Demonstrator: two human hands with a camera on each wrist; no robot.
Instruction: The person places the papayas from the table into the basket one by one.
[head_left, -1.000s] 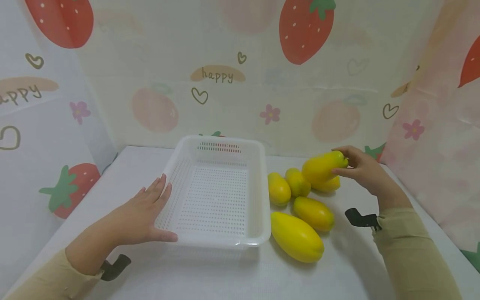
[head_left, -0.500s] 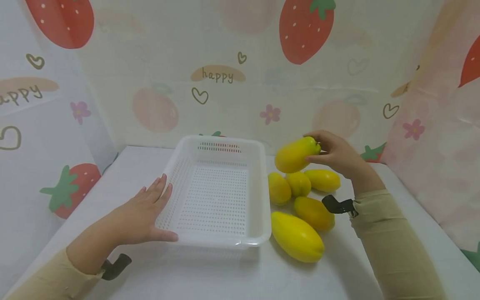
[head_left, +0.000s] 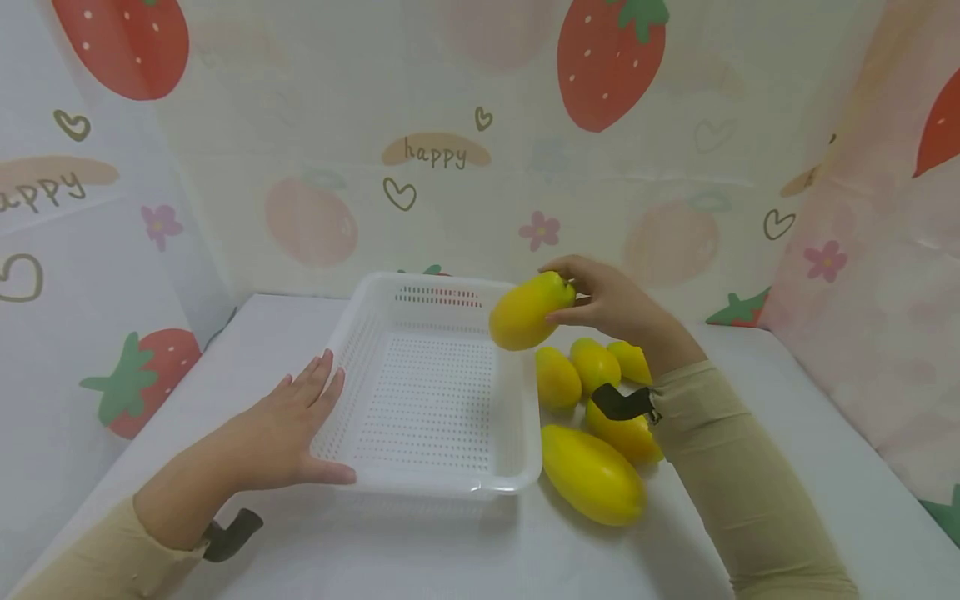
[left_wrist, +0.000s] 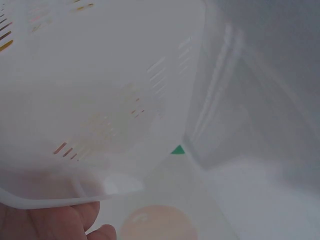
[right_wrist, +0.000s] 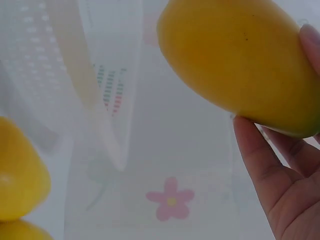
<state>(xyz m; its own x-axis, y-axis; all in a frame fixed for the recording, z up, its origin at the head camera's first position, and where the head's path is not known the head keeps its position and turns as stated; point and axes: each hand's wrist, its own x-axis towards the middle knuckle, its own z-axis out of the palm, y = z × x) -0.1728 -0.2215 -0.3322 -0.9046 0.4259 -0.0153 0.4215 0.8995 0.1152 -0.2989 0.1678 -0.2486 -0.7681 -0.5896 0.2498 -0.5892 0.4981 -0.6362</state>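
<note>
My right hand (head_left: pixel 611 302) grips a yellow papaya (head_left: pixel 527 315) by its greenish stem end, between thumb and fingers. Held up, the papaya overlaps the right rear rim of a white perforated plastic basket (head_left: pixel 534 433) in the head view. Seen from the right wrist, the papaya (right_wrist: pixel 240 60) fills the upper right, with fingertips against its underside. My left hand (head_left: pixel 277 437) rests with spread, straight fingers along the basket's left rim, its thumb at the front left corner. In the left wrist view, fingertips (left_wrist: pixel 65 220) show just beyond the basket rim (left_wrist: pixel 50 202).
Several more papayas lie right of the basket on the white table (head_left: pixel 360 550), a large one (head_left: pixel 592 477) nearest the front. My right forearm partly covers the group. Printed cloth (head_left: pixel 450 208) stands behind and on both sides. A dark wrist mount (head_left: pixel 624 402) sticks out from the right sleeve.
My right hand has carried the papaya leftward and upward from above the other papayas to the basket's right rim. The left hand and basket have stayed put.
</note>
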